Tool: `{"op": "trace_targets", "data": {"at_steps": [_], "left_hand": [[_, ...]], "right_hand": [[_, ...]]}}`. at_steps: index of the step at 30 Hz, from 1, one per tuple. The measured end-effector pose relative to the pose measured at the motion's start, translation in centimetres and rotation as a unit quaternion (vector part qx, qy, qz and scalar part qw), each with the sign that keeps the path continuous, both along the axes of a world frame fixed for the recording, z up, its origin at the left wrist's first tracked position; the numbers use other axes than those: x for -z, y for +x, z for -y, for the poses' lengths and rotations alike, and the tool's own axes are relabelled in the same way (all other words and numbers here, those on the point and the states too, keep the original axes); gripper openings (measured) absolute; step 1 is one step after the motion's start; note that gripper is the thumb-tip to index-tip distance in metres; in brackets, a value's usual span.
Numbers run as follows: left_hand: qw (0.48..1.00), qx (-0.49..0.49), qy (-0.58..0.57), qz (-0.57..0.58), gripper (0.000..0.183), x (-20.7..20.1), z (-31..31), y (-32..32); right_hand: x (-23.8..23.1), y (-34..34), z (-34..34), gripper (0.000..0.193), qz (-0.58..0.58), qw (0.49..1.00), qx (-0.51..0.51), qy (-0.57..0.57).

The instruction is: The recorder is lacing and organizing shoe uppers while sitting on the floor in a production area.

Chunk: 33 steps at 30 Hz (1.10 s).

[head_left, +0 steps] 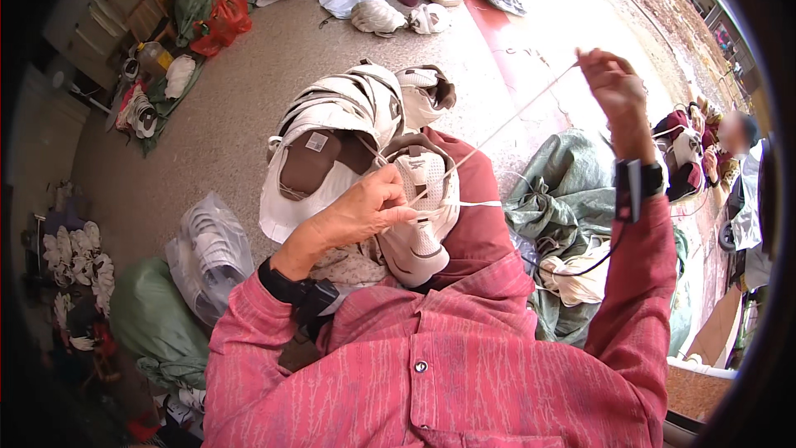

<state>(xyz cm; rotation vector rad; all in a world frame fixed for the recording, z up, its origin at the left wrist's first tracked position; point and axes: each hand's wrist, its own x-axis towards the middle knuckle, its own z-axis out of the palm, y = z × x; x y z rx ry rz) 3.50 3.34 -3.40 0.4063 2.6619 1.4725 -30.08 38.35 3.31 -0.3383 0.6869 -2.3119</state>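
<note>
A white and beige sneaker (414, 253) rests on my lap, its toe toward me. My left hand (356, 211) is closed on its left side, thumb and finger pinched beside the eyelets. From the shoe a pale shoelace (514, 119) runs taut up to the right. High at the right, my right hand (613, 91) pinches the far end of that lace. Another lace end sticks out at the sneaker's right side. Just beyond my left hand lies a stack of nested white shoe uppers (348, 99), and a further shoe (427, 93) sits beside the stack.
Green sheeting (564, 182) with pale shoe pieces lies to my right. At my left are a clear plastic bag (211, 249) of shoes and a green sack (157, 311). Farther off are a red bag (222, 25), more shoe stacks and other people.
</note>
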Motion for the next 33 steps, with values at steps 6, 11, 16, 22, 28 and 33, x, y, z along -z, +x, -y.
{"op": "trace_targets", "data": {"at_steps": [6, 11, 16, 22, 28, 33], "left_hand": [[0.999, -0.026, -0.02, -0.027, 0.027, 0.6, -1.1, -0.6], [0.98, -0.108, -0.144, -0.084, 0.017, -0.8, -4.0, -0.1], [0.882, -0.033, -0.33, -0.334, 0.013, 3.5, -8.7, -1.0], [0.921, 0.099, -0.346, -0.151, 0.008, 2.8, -11.9, -0.2], [0.953, -0.025, 0.285, 0.099, 0.012, -4.4, -5.0, 1.9], [0.749, -0.205, 0.626, -0.074, 0.028, -1.4, 5.9, 7.4]], "right_hand": [[-3.7, -5.3, -14.0, 0.011, 0.071, 0.942, 0.326, 0.026], [-2.2, -0.9, -10.9, 0.015, 0.03, 0.981, 0.191, -0.008], [-2.8, 4.9, -6.3, 0.035, -0.079, 0.948, 0.288, 0.108], [-0.5, 1.9, -15.0, 0.046, 0.027, 0.979, 0.203, -0.003], [3.6, 2.2, -18.4, 0.045, 0.004, 0.959, 0.264, 0.105], [9.5, 1.6, -18.9, 0.033, 0.116, 0.949, 0.276, 0.102]]}}
